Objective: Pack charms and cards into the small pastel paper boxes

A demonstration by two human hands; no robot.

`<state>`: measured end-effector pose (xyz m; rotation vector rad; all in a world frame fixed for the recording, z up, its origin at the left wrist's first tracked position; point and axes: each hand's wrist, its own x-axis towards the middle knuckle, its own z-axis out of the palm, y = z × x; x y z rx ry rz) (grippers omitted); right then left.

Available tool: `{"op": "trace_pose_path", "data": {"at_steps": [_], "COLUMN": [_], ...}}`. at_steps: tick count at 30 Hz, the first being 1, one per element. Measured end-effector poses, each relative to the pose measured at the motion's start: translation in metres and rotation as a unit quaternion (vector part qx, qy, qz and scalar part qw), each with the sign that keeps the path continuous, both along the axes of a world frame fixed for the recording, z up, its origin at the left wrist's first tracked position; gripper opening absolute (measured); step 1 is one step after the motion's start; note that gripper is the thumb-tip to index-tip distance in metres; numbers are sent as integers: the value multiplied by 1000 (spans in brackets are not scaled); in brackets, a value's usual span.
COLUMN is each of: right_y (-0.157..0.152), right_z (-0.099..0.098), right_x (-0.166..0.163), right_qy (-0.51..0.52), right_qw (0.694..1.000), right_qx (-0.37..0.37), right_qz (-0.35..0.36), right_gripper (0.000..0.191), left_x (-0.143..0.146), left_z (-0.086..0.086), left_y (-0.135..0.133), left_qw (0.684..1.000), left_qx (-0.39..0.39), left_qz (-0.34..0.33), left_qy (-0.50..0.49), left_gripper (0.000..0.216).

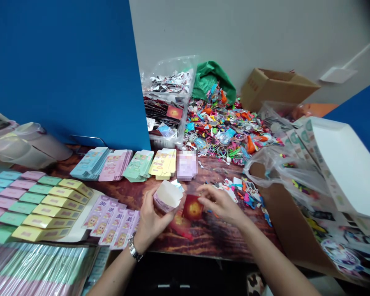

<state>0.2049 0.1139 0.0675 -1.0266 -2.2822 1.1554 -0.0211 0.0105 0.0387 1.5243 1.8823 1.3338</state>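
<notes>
My left hand (152, 220) is wrapped around a small purple-and-white carton (168, 196), its open top facing up and toward the right. Close beside it, the fingers of my right hand (220, 203) pinch the upper edge of a red square packet (193, 206) with a golden design. Another reddish item (180, 227) lies on the table below, its kind unclear. Left of my left hand, several purple cartons (112, 224) overlap in a row. Beyond the hands, flat cartons stand in blue (91, 163), pink (115, 165), green (138, 165), yellow (163, 163) and purple (187, 166) stacks.
Small colourful trinkets (225, 127) form a heap at the back, and a smaller pile (248, 195) lies right of my right hand. Filled cartons (49, 205) stand in rows at left. Clear bins (169, 111), a cardboard box (274, 88) and plastic bags (274, 168) surround the table.
</notes>
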Motion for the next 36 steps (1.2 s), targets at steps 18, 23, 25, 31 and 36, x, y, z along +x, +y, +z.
{"op": "trace_pose_path", "data": {"at_steps": [18,23,25,31,36], "right_y": [-41,-13,8,51,58], "right_z": [12,-16,-33,-74,-78], "right_x": [-26,37,68,104,88], "right_qy": [78,5,-106,-213,-267], "right_qw": [959,958,941,919,905], "right_qx": [269,195,151,120,112], "right_qz": [-47,-210,-285,-310,-311], "right_gripper": [19,20,22,20,17], "left_x": [18,16,16,25,22], "left_z": [-24,-25,-24,-24,-25], "left_y": [0,0,0,2,2], "left_qw": [988,990,991,989,989], "left_qx": [16,-6,-14,-23,-17], "left_qz": [-49,-55,-62,-84,-79], "left_qy": [145,127,121,116,127], "left_gripper": [61,67,68,66,65]}}
